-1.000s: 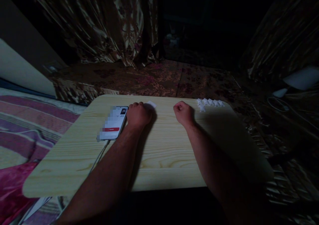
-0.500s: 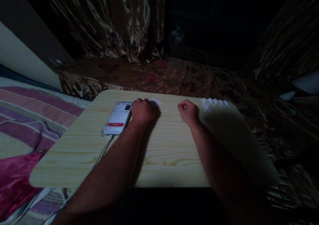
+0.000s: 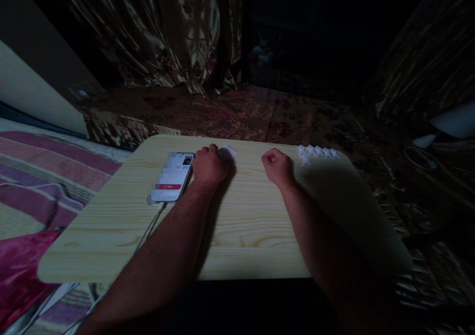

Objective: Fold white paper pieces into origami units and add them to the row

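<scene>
My left hand (image 3: 211, 166) rests on the table beside the phone, its fingers curled. A small piece of white paper (image 3: 229, 152) sticks out on its thumb side, apparently pinched there; the rest of the paper is hidden by the hand. To the right, my right hand (image 3: 276, 167) lies on the tabletop as a loose fist, and nothing shows in it. Several small white folded paper pieces (image 3: 318, 150) stand in a row past the right hand, with one more (image 3: 306, 160) just in front of them.
A phone (image 3: 173, 179) with a lit screen lies left of my left hand, its white cable (image 3: 150, 226) running off the near edge. The pale wooden table (image 3: 252, 236) stands beside a striped bed (image 3: 48, 167). Dark curtains (image 3: 193, 33) hang behind it.
More of the white paper shows beside my left hand, and it sits at a different angle. Both hands stay nearly in place; the whole view has shifted slightly.
</scene>
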Available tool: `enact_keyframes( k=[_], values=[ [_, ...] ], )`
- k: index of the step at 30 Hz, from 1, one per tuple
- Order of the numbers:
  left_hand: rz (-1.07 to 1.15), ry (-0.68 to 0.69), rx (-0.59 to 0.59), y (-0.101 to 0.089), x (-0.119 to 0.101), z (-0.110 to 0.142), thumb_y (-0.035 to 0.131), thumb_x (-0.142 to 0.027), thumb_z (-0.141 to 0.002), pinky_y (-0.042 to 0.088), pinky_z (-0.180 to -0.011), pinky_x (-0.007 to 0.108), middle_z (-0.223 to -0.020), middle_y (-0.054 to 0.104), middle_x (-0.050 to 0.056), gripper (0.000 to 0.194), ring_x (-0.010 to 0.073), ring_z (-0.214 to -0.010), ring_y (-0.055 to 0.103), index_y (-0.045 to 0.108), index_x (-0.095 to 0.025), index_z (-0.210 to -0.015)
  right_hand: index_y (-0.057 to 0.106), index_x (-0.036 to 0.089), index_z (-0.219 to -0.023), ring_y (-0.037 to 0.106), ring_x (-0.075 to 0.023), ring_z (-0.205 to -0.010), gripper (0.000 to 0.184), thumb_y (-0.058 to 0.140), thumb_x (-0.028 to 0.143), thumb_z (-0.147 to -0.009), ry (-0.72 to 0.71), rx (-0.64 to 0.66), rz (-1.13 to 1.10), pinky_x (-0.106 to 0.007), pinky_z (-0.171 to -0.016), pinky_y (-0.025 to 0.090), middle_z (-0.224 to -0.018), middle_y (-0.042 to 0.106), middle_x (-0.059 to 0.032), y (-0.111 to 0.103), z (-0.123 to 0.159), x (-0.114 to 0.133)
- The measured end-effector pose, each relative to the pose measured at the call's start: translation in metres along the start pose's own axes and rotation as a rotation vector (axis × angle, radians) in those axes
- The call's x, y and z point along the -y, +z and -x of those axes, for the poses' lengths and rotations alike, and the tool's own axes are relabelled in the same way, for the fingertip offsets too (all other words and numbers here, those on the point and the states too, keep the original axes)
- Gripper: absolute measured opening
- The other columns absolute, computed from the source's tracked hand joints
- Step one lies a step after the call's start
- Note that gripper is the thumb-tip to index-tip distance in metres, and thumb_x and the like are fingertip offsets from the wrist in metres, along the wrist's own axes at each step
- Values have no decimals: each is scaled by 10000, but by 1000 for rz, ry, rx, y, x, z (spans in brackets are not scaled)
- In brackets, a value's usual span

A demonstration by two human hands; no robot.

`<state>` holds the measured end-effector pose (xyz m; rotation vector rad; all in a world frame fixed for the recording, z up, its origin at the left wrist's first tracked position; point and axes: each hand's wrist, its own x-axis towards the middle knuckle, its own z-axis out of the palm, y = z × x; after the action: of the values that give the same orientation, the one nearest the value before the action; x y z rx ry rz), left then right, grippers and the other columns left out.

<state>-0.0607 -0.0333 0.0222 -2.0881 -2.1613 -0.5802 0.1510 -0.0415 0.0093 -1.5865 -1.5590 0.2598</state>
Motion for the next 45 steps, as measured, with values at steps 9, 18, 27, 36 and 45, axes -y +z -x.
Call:
enact_keyframes(
  k=[9,18,27,36,45],
  values=[
    [30,-34,-88,1,1,-1,583,-370,-730,420,-848,399,-1073,573,174,545,319,-1005,546,477,-112,-1198,630,210,-726,593,-128,-598,153,518,298,-782,5,-15,-1,-218,-575,409,-642,648,11,-1,-1,2],
    [132,-52,-136,3,8,-6,484,-253,-800,431,-770,352,-1023,626,151,414,265,-873,603,517,-137,-1196,630,204,-718,594,-128,-605,152,520,290,-777,2,-11,-56,-219,-585,415,-646,649,6,-2,-1,3],
    [234,-112,-155,-3,7,-8,485,-327,-826,422,-767,360,-943,688,138,336,271,-848,622,640,-157,-1072,625,210,-703,590,-135,-594,144,529,297,-766,32,-10,-74,-228,-575,417,-625,640,9,-2,-1,3],
    [655,-222,-182,0,7,-12,625,-371,-736,433,-704,295,-837,698,80,299,188,-749,606,699,-142,-913,632,217,-709,590,-134,-590,140,538,302,-769,10,-23,-48,-233,-568,408,-629,643,16,-1,-1,0],
    [1152,-266,-124,12,-19,-4,653,-348,-669,398,-533,223,-726,661,41,250,133,-606,548,694,-141,-803,640,169,-801,555,-113,-574,272,579,432,-768,40,176,-481,-221,-528,425,-691,646,-10,1,0,8]
  ],
)
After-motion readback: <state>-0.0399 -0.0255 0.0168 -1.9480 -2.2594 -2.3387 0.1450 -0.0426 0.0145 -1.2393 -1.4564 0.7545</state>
